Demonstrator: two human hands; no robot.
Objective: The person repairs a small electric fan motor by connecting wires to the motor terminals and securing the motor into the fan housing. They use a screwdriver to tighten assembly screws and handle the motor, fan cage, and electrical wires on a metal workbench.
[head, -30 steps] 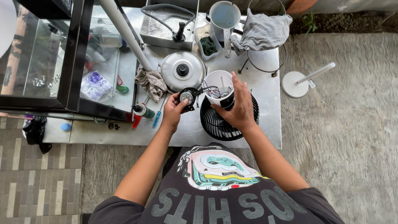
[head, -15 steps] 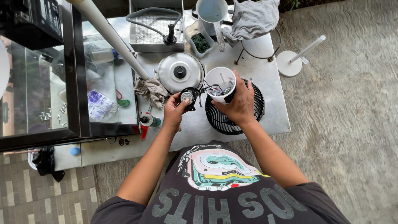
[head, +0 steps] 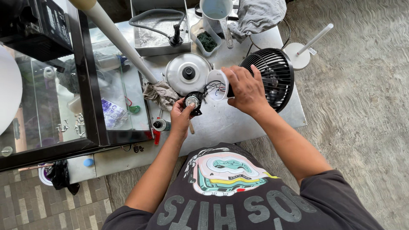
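Glossy metal lid (head: 188, 73), matt black plastic fan grille (head: 272, 74), crumpled cloth (head: 161, 93)

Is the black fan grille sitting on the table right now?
No, the right hand holds the black fan grille tilted up off the table.

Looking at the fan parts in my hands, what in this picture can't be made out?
All in the head view:
- White housing: the right hand covers its far side.
- Wires: too thin to trace where they end.
- Small motor part: the left hand hides its underside.
- Black fan grille: partly behind the right hand.
- White pitcher: cut off by the top edge.
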